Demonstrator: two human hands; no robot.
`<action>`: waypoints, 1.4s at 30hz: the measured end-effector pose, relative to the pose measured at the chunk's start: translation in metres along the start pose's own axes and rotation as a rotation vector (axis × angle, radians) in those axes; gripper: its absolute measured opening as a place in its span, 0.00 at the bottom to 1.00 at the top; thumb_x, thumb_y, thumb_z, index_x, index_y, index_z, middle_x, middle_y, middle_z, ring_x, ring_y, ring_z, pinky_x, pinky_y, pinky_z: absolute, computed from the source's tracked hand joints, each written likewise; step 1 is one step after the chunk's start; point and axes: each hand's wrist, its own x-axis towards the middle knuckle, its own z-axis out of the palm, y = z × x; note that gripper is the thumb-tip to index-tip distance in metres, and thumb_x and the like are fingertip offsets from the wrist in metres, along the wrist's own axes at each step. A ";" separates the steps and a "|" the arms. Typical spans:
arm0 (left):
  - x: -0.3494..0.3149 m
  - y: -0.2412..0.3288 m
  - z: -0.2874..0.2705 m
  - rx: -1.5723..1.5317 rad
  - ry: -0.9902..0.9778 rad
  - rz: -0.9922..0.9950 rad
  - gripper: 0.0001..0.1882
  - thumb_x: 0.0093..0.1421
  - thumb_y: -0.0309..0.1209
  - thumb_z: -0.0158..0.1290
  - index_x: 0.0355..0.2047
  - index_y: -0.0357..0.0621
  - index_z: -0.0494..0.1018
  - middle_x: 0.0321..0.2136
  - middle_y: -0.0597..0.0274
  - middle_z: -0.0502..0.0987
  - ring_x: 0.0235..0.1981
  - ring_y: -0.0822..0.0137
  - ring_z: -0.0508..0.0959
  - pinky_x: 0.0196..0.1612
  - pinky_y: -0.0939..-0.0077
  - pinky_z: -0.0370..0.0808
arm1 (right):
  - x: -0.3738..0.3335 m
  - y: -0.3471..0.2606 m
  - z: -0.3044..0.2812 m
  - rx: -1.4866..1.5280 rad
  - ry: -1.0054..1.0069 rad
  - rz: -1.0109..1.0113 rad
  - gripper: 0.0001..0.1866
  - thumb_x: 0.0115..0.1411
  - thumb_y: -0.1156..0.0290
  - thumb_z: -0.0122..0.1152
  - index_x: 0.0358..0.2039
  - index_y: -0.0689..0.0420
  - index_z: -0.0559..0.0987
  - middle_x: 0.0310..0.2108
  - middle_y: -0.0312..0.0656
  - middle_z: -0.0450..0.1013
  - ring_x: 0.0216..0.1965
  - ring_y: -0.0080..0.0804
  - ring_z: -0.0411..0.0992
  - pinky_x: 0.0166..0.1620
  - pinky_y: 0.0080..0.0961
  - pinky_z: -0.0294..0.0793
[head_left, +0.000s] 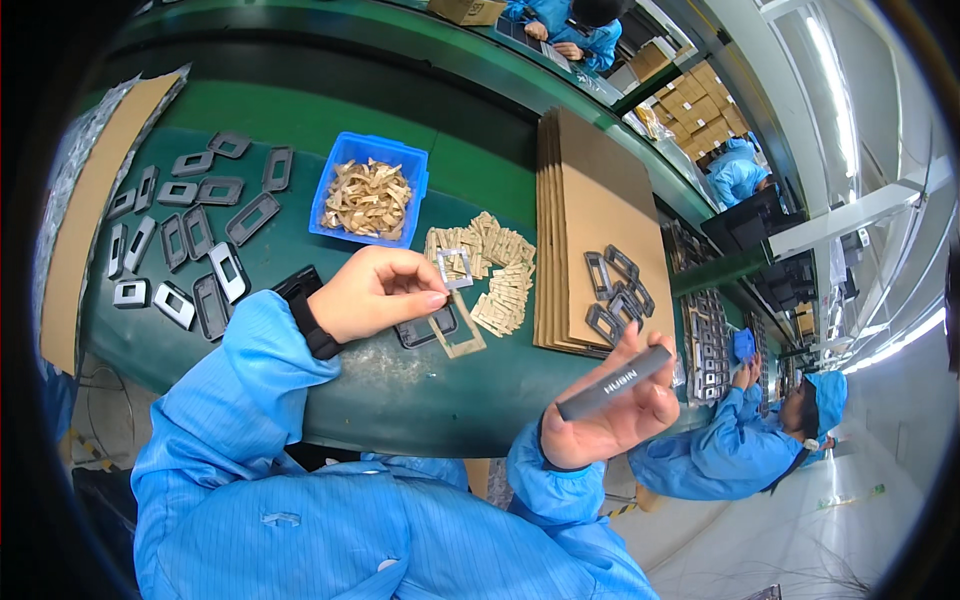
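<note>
Beige, thin, rectangular frame (467, 348): above green worktop (385, 405), toward near edge; left hand (375, 290) pinches upper end, thumb against index finger. Right hand (615, 430): fingers half-curled, 1 dark-grey flat bar (615, 383) across them. Frame probably light, flimsy, tearable; best held by border.

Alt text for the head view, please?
Bare left hand pinches a thin beige rectangular frame; the right hand holds a dark grey bar. Beyond, a blue plastic bin of curled beige strips stands on a green worktable.
</note>
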 end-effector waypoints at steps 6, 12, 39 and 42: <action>-0.011 0.010 0.011 -0.335 -0.233 -0.018 0.41 0.57 0.45 0.65 0.65 0.39 0.63 0.65 0.44 0.61 0.61 0.52 0.70 0.52 0.67 0.79 | -0.014 0.016 0.031 -0.135 -0.286 0.378 0.39 0.46 0.76 0.70 0.59 0.60 0.64 0.61 0.54 0.62 0.63 0.49 0.62 0.61 0.39 0.66; -0.004 0.001 0.024 -0.220 0.085 -0.038 0.65 0.42 0.61 0.69 0.70 0.37 0.49 0.65 0.48 0.61 0.60 0.53 0.71 0.56 0.64 0.76 | -0.009 0.025 0.059 -0.181 -0.293 0.577 0.46 0.45 0.81 0.62 0.67 0.59 0.56 0.63 0.54 0.55 0.62 0.52 0.61 0.54 0.35 0.72; -0.013 0.007 0.026 0.013 -0.327 0.124 0.84 0.23 0.58 0.74 0.72 0.40 0.33 0.70 0.47 0.44 0.71 0.55 0.49 0.68 0.56 0.60 | -0.032 0.039 0.065 0.760 -0.083 0.884 0.36 0.58 0.89 0.53 0.59 0.47 0.49 0.50 0.59 0.69 0.47 0.50 0.76 0.54 0.46 0.76; -0.012 0.006 0.025 0.033 -0.329 0.150 0.82 0.24 0.59 0.73 0.72 0.40 0.34 0.71 0.48 0.43 0.71 0.55 0.50 0.68 0.58 0.60 | -0.033 0.039 0.066 0.788 -0.074 0.857 0.36 0.58 0.89 0.53 0.58 0.46 0.50 0.48 0.57 0.69 0.45 0.48 0.77 0.51 0.45 0.78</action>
